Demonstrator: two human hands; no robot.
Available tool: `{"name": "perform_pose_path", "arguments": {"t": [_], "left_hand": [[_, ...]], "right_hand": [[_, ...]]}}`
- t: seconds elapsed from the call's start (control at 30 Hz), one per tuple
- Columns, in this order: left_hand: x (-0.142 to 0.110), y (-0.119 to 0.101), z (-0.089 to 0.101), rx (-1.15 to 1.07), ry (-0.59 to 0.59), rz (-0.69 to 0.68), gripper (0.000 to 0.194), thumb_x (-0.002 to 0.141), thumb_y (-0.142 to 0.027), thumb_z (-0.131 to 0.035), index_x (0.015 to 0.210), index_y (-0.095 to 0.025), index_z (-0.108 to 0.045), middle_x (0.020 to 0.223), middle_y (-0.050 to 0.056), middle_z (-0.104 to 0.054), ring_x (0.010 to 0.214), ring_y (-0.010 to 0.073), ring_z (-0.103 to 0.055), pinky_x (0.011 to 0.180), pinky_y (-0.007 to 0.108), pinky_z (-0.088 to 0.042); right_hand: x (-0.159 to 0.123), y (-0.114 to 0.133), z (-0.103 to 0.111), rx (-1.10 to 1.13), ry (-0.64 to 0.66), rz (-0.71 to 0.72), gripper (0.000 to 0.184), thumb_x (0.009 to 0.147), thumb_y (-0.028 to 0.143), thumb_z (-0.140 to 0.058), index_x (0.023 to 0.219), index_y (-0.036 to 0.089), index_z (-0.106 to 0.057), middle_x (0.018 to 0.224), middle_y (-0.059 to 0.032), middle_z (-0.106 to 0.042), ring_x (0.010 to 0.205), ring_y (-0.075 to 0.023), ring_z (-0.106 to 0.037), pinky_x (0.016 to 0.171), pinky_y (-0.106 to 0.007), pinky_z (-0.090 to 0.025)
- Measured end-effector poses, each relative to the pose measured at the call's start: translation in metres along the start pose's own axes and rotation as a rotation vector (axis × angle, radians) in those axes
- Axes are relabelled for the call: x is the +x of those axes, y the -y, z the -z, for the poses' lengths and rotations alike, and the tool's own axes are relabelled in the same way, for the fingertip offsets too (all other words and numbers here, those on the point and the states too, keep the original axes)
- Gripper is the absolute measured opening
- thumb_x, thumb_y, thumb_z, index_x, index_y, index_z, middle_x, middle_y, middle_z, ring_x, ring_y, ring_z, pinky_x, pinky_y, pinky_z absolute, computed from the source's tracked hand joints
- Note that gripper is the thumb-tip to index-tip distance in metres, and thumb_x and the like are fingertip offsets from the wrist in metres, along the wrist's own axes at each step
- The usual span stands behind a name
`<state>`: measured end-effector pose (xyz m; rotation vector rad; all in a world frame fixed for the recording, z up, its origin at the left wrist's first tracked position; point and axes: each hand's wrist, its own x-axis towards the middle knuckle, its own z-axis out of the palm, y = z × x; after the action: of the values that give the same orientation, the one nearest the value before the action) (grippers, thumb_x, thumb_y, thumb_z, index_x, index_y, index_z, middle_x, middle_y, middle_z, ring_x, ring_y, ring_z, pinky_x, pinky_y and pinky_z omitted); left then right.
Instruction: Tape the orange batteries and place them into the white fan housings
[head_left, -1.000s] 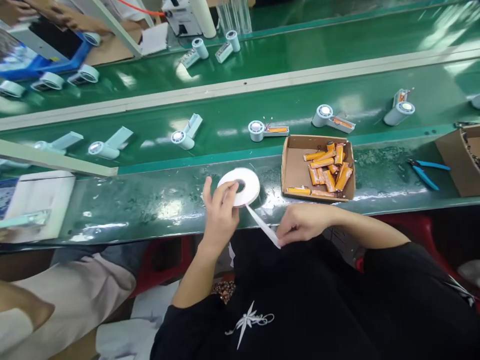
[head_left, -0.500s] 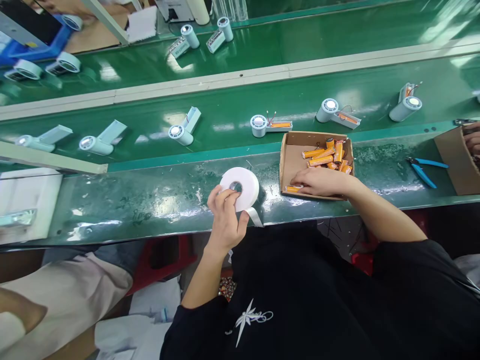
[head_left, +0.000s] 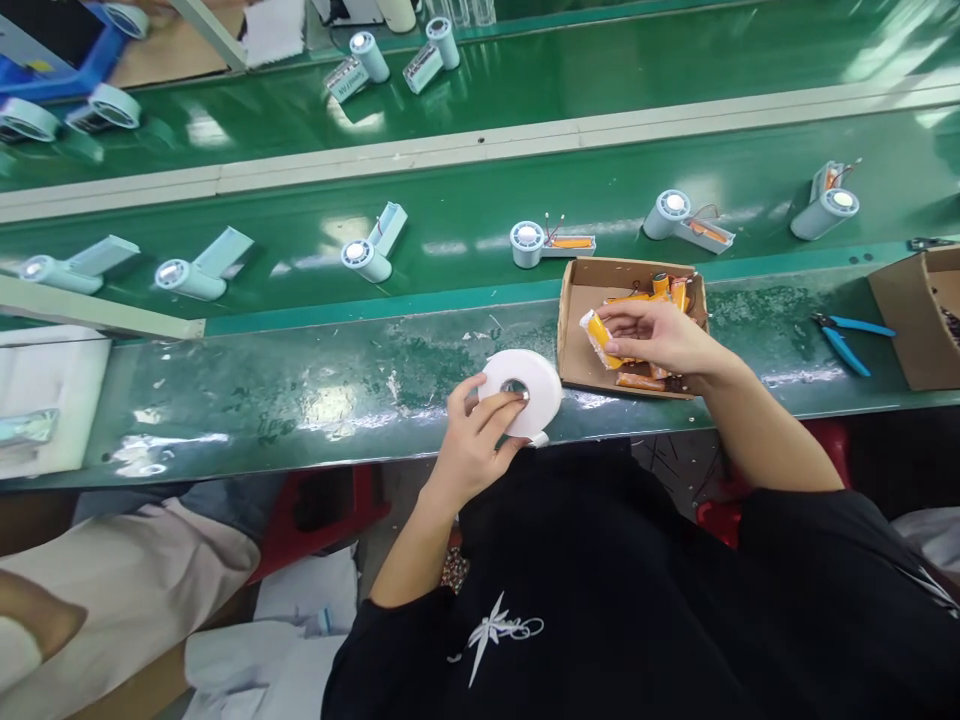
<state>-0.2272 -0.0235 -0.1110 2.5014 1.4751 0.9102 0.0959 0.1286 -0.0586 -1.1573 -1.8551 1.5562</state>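
My left hand (head_left: 486,430) grips a roll of white tape (head_left: 536,378), fingers in its core and thumb by the loose end at the lower edge. Over an open cardboard box (head_left: 574,350), my right hand (head_left: 652,338) pinches an orange battery (head_left: 600,338) with a whitish wrapping or strip along it. Several more orange batteries (head_left: 639,382) lie in the box below and behind the hand, partly hidden by it.
Blue-handled cutters (head_left: 847,345) and another cardboard box (head_left: 911,320) lie to the right. Beyond the bench edge, a green conveyor (head_left: 450,225) carries several light-blue fan bodies (head_left: 366,260), some with orange batteries in their handles. At left sit a white tray (head_left: 82,400) and a person (head_left: 150,570).
My right hand has lifted a battery up from the box's near side. My left hand has moved the tape roll right, closer to the box. The fan bodies have shifted slightly.
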Motion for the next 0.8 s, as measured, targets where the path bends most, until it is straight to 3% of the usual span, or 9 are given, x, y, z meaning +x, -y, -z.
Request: {"name": "perform_pose_path", "arguments": {"t": [0.1, 0.3, 0.4, 0.53, 0.67, 0.73, 0.8], "left_hand": [[0.004, -0.004, 0.007, -0.010, 0.085, -0.084, 0.038, 0.102, -0.021, -0.073, 0.139, -0.029, -0.075, 0.130, 0.009, -0.081, 0.152, 0.0399, -0.054, 0.110, 0.061, -0.061], [0.003, -0.010, 0.011, 0.005, 0.034, -0.239, 0.046, 0.105, -0.010, -0.065, 0.147, -0.028, -0.070, 0.133, 0.006, -0.082, 0.153, 0.0314, -0.058, 0.122, 0.058, -0.059], [0.000, 0.005, 0.004, 0.022, 0.025, -0.156, 0.045, 0.105, -0.012, -0.067, 0.147, -0.025, -0.070, 0.137, 0.009, -0.080, 0.156, 0.0356, -0.055, 0.125, 0.063, -0.056], [-0.001, 0.033, -0.015, 0.097, 0.039, 0.111, 0.041, 0.107, -0.018, -0.063, 0.148, -0.019, -0.069, 0.147, 0.015, -0.075, 0.157, 0.0392, -0.054, 0.130, 0.070, -0.048], [-0.017, 0.029, -0.035, 0.151, 0.018, 0.281, 0.038, 0.112, -0.021, -0.054, 0.146, -0.013, -0.069, 0.154, 0.020, -0.071, 0.149, 0.0329, -0.062, 0.135, 0.067, -0.043], [-0.036, 0.014, -0.044, 0.150, -0.040, 0.368, 0.036, 0.113, -0.025, -0.054, 0.144, -0.016, -0.071, 0.150, 0.018, -0.073, 0.149, 0.0302, -0.061, 0.136, 0.063, -0.042], [-0.066, -0.004, -0.051, 0.129, -0.084, 0.513, 0.032, 0.113, -0.029, -0.057, 0.138, -0.021, -0.075, 0.145, 0.015, -0.076, 0.145, 0.0282, -0.063, 0.133, 0.056, -0.045]], "right_hand": [[-0.011, 0.013, -0.006, 0.160, 0.037, 0.003, 0.071, 0.077, 0.058, -0.097, 0.135, 0.020, -0.079, 0.109, -0.0083, -0.083, 0.100, -0.0257, -0.080, 0.092, -0.044, -0.071], [-0.020, 0.027, -0.020, 0.195, 0.067, 0.029, 0.072, 0.078, 0.047, -0.101, 0.141, 0.024, -0.078, 0.109, -0.0061, -0.082, 0.097, -0.0218, -0.080, 0.091, -0.039, -0.073], [-0.021, 0.025, -0.017, 0.209, 0.003, 0.083, 0.064, 0.080, 0.044, -0.100, 0.138, 0.027, -0.079, 0.113, -0.0051, -0.081, 0.100, -0.0210, -0.080, 0.091, -0.036, -0.072], [-0.029, 0.022, -0.026, 0.372, -0.128, 0.144, 0.048, 0.086, 0.039, -0.096, 0.130, 0.036, -0.078, 0.115, -0.0027, -0.084, 0.093, -0.0208, -0.083, 0.083, -0.036, -0.073], [-0.023, 0.008, -0.069, 0.513, -0.048, 0.160, 0.043, 0.087, 0.031, -0.096, 0.125, 0.037, -0.076, 0.109, -0.0034, -0.088, 0.082, -0.0224, -0.086, 0.074, -0.035, -0.073], [-0.012, -0.002, -0.110, 0.574, 0.039, 0.141, 0.048, 0.086, 0.029, -0.096, 0.128, 0.036, -0.074, 0.110, -0.0035, -0.088, 0.084, -0.0221, -0.086, 0.079, -0.036, -0.073], [-0.003, -0.011, -0.165, 0.609, 0.172, 0.079, 0.055, 0.087, 0.031, -0.095, 0.135, 0.036, -0.069, 0.112, -0.0034, -0.088, 0.088, -0.0213, -0.086, 0.085, -0.038, -0.072]]}}
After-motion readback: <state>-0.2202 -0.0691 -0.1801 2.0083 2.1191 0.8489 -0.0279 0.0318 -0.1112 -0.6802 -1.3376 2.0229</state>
